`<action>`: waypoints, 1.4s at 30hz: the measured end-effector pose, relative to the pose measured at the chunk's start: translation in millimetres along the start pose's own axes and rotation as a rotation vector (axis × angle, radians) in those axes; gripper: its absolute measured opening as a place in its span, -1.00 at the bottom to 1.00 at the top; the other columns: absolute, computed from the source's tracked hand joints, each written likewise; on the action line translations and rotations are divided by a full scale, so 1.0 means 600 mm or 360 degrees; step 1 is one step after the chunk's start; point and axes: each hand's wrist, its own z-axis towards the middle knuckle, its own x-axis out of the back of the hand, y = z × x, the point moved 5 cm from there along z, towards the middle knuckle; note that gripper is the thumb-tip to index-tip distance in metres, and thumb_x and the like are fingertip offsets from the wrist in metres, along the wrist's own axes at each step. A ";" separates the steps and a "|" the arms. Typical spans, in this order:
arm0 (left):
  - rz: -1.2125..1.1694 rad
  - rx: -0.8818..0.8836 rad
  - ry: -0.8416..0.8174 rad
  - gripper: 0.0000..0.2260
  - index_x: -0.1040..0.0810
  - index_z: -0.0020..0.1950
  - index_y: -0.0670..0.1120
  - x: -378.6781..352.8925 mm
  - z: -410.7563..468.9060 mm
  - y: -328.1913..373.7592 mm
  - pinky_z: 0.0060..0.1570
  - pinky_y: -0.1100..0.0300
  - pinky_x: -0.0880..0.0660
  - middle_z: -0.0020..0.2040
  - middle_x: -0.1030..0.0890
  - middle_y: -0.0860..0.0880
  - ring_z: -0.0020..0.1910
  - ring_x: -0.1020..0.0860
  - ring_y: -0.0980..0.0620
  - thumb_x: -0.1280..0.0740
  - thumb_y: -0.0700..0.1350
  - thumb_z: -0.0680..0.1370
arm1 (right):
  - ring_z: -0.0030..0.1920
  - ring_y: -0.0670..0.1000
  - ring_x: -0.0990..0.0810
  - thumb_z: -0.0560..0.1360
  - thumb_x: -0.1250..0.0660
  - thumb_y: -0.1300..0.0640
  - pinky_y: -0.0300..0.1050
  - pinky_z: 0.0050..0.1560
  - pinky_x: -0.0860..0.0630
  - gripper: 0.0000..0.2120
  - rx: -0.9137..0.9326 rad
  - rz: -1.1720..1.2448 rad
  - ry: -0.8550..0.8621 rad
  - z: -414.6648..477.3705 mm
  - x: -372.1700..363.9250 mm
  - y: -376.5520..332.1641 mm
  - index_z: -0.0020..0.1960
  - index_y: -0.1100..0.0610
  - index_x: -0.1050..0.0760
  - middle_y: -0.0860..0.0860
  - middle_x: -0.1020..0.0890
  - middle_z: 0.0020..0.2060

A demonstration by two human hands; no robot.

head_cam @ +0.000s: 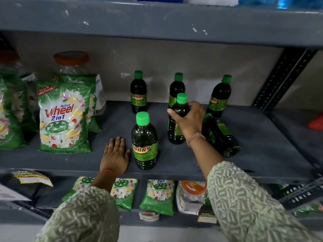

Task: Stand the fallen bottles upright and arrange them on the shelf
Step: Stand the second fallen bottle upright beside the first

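Several dark green bottles with green caps stand on the grey shelf (pixel 253 154). Three are upright along the back: left (pixel 138 92), middle (pixel 176 86) and right (pixel 219 96). A fourth upright bottle (pixel 144 142) stands near the front edge. My right hand (pixel 189 119) is shut on a fifth upright bottle (pixel 175 131) at its shoulder. Just right of that hand, one bottle (pixel 221 135) lies on its side with its base toward the front. My left hand (pixel 115 154) rests flat on the shelf, fingers apart, left of the front bottle.
Green detergent packs (pixel 63 117) stand at the left of the shelf, with an orange-lidded jar (pixel 71 61) behind them. The shelf above (pixel 157 21) hangs low overhead. A perforated upright post (pixel 283 77) stands at the right. More packs (pixel 158 196) fill the shelf below.
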 end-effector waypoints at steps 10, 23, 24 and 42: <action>-0.0006 -0.0002 0.0016 -0.50 0.06 0.50 -0.16 0.001 0.000 0.000 0.52 0.01 0.09 0.56 0.05 -0.12 0.54 0.08 -0.11 0.05 -0.01 0.62 | 0.35 0.20 -0.20 0.25 -0.45 -0.20 0.16 0.36 -0.19 -0.16 -0.0030 -0.0211 -0.0133 -0.001 -0.003 0.002 0.34 0.15 -0.15 0.17 -0.25 0.34; 0.0016 -0.0005 0.0019 -0.50 0.07 0.51 -0.15 0.004 -0.002 0.002 0.52 0.03 0.08 0.56 0.06 -0.11 0.54 0.09 -0.10 0.05 0.00 0.62 | 0.34 0.20 -0.27 0.31 -0.45 -0.09 0.06 0.35 -0.28 -0.29 -0.0023 -0.0113 -0.0492 0.030 0.001 0.000 0.30 0.15 -0.22 0.17 -0.30 0.31; 0.0025 -0.0005 0.0020 -0.50 0.07 0.50 -0.15 0.003 -0.003 0.002 0.53 0.02 0.07 0.56 0.06 -0.11 0.54 0.08 -0.11 0.05 0.00 0.62 | 0.28 0.18 -0.36 0.30 -0.47 -0.04 0.02 0.28 -0.34 -0.38 0.0025 -0.0034 -0.0410 0.023 0.001 -0.001 0.21 0.18 -0.30 0.17 -0.38 0.23; 0.0028 0.0010 0.0027 -0.50 0.06 0.51 -0.15 -0.001 -0.004 -0.002 0.53 0.02 0.06 0.56 0.05 -0.11 0.54 0.08 -0.10 0.05 0.00 0.62 | 0.28 0.07 -0.43 0.39 -0.39 0.08 0.07 0.35 -0.36 -0.43 0.0138 0.0316 -0.0481 -0.004 0.010 0.031 0.36 0.10 -0.30 0.13 -0.45 0.27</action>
